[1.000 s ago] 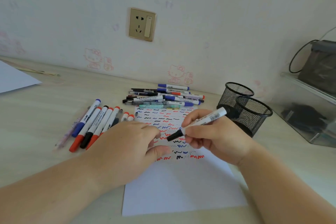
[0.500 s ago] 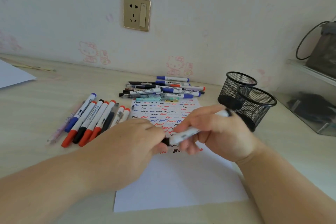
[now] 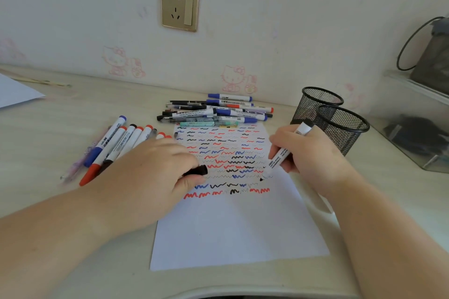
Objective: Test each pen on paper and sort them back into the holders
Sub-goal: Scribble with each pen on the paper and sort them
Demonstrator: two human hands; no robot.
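Observation:
My right hand [image 3: 306,153] grips an uncapped black whiteboard marker [image 3: 279,156], its tip down at the white paper [image 3: 238,226] near the right end of the scribble rows. My left hand [image 3: 150,172] pinches the marker's black cap [image 3: 198,170] and rests on the paper's left side. Red, blue and black squiggles fill the sheet's upper half. A pile of pens [image 3: 213,110] lies beyond the paper. A row of markers [image 3: 114,145] lies to the left. Two black mesh holders [image 3: 340,126] stand at the right and look empty.
A clear plastic box [image 3: 418,138] stands at the far right with a dark bag [image 3: 435,60] on it. Another sheet of paper [image 3: 14,92] lies at the far left. The wall with a socket [image 3: 179,6] runs close behind the desk.
The cap has come off the marker: my left hand now holds it apart. My right hand swung the marker upright and lowered its tip to the paper.

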